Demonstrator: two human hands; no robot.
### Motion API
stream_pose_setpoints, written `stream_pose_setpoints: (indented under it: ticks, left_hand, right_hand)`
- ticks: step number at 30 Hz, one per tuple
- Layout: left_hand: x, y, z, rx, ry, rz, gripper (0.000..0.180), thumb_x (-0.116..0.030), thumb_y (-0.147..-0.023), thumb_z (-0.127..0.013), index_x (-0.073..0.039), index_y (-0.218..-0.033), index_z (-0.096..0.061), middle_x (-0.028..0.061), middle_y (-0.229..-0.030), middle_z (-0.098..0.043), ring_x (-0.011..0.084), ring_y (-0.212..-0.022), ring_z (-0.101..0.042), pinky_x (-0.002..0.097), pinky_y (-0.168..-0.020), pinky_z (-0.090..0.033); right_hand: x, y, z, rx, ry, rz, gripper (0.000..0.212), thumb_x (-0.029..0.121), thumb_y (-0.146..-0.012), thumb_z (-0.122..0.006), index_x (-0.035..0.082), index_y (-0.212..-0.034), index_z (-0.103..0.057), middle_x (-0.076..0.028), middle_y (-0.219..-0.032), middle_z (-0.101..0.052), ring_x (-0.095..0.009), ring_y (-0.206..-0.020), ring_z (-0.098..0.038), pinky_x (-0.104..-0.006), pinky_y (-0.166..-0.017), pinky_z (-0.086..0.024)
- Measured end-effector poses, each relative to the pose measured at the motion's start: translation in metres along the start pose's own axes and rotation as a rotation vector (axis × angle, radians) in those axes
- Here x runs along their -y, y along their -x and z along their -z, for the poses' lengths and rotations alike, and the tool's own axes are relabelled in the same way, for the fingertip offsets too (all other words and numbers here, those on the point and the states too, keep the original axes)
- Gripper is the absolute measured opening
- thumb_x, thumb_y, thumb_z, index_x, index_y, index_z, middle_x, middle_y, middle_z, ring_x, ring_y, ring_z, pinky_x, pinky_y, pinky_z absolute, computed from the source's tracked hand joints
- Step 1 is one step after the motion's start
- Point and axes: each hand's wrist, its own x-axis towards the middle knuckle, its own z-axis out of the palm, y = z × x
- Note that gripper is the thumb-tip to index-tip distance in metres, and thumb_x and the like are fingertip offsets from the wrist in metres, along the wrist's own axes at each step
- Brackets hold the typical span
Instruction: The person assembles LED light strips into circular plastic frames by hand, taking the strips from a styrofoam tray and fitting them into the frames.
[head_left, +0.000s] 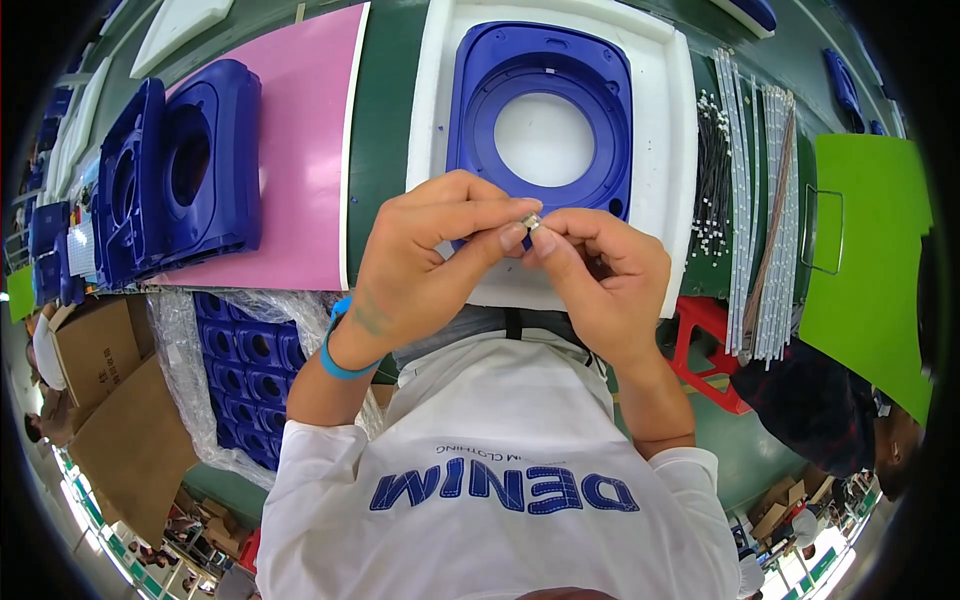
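Two hands are joined over a blue plastic frame (pixel 540 110) seated in a white foam tray (pixel 670 130). One small silver part (pixel 531 222) is pinched between the fingertips of the left hand (pixel 430 260) and right hand (pixel 600 280). Brown cardboard boxes (pixel 100 360) are placed lower left; a green board (pixel 870 260) is set at right.

We bring both bare hands together at the centre of the view, fingertips meeting. Our left hand (pixel 425 255) comes in from seven o'clock, its thumb and forefinger pinched shut, a blue band circling the wrist. Our right hand (pixel 600 275) enters from five o'clock, its fingers curled, thumb and forefinger pressed against the left's tips. Both forearms are bare below white sleeves.
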Motion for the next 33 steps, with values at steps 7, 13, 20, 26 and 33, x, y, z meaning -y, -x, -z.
stream_pose_setpoints:
  ticks: [7,13,20,26,33]
  left_hand:
    - [0.001,-0.002,0.006,0.056,0.031,-0.023,0.030,0.007,-0.090,-0.071,-0.004,-0.117,-0.079,0.0095,-0.087,-0.071,0.0165,-0.079,-0.067,0.0276,-0.065,-0.051]
    - [-0.006,-0.008,0.008,0.093,-0.075,-0.046,0.030,0.008,-0.090,-0.071,-0.005,-0.116,-0.079,0.0093,-0.088,-0.070,0.0175,-0.079,-0.068,0.0286,-0.067,-0.054]
    - [-0.028,-0.016,0.036,-0.088,-0.234,-0.245,0.034,0.010,-0.087,-0.071,-0.004,-0.117,-0.079,0.0092,-0.091,-0.071,0.0166,-0.080,-0.068,0.0278,-0.069,-0.053]
    - [-0.024,-0.020,0.038,-0.145,-0.232,-0.314,0.028,0.010,-0.089,-0.072,0.001,-0.115,-0.078,0.0098,-0.093,-0.070,0.0175,-0.082,-0.067,0.0279,-0.071,-0.053]
    - [0.008,-0.020,0.003,-0.043,-0.566,-0.321,0.022,0.003,-0.084,-0.074,-0.006,-0.104,-0.078,0.0050,-0.088,-0.068,0.0236,-0.082,-0.066,0.0359,-0.076,-0.053]
  right_hand:
    - [0.003,-0.005,-0.001,-0.004,-0.039,-0.033,0.008,0.001,-0.097,-0.069,-0.005,-0.100,-0.074,-0.009,-0.083,-0.077,-0.006,-0.075,-0.070,-0.0190,-0.062,-0.051]
    - [0.004,-0.010,0.002,0.036,-0.008,-0.075,0.009,0.005,-0.099,-0.072,-0.004,-0.101,-0.074,-0.007,-0.088,-0.077,-0.007,-0.076,-0.070,-0.0184,-0.063,-0.051]
    - [0.030,-0.033,0.038,0.307,0.476,0.257,0.007,0.002,-0.087,-0.074,0.000,-0.094,-0.074,-0.010,-0.087,-0.075,-0.024,-0.076,-0.069,-0.0341,-0.070,-0.054]
    - [0.027,-0.068,0.056,0.285,1.088,0.413,0.013,-0.001,-0.089,-0.070,0.001,-0.102,-0.068,-0.015,-0.095,-0.068,-0.035,-0.087,-0.066,-0.0430,-0.075,-0.053]
    - [-0.017,-0.128,0.054,0.135,0.847,0.599,0.013,-0.001,-0.092,-0.066,0.001,-0.105,-0.069,-0.016,-0.095,-0.073,-0.036,-0.087,-0.071,-0.0416,-0.076,-0.058]
